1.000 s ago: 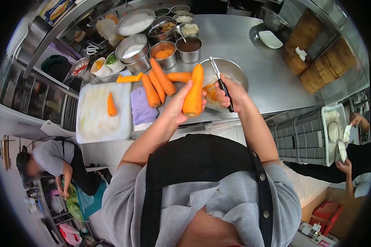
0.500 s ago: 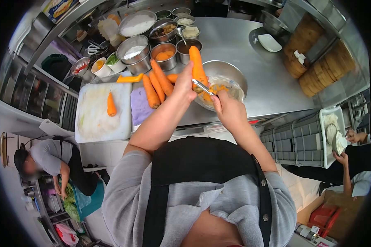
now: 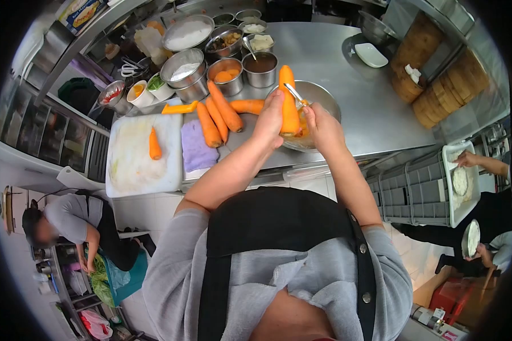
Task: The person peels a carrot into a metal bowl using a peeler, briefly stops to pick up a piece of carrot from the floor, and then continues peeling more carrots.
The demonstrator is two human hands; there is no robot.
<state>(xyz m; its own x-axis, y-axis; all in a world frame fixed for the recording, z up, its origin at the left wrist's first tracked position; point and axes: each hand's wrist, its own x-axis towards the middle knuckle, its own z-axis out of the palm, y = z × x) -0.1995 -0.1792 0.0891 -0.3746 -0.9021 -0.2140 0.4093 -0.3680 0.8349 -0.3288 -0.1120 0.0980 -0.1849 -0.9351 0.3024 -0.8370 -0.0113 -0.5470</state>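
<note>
A large carrot [image 3: 288, 108] stands nearly upright in my left hand [image 3: 272, 116], whose fingers wrap its lower half. My right hand [image 3: 324, 128] is closed on a metal peeler [image 3: 295, 93], its head against the carrot's upper side. Both hands are over a steel bowl [image 3: 329, 99] that holds orange peelings, partly hidden by my hands. Several whole carrots [image 3: 224, 111] lie left of my left hand, near a folded purple cloth [image 3: 197, 142]. One small carrot [image 3: 155, 144] rests on the white cutting board [image 3: 122, 170].
Steel containers [image 3: 260, 71] of ingredients crowd the back left. A yellow-handled tool [image 3: 179, 108] lies behind the board. Bamboo steamers [image 3: 452, 91] and a white dish [image 3: 372, 57] are at the right. One person [image 3: 77, 221] bends over greens at lower left; another person's hand [image 3: 468, 159] is over a white tray.
The peeler has moved from the carrot's lower end to its upper part. The carrot is more upright and slightly right. At right, the other person has lifted a round white item away from the tray.
</note>
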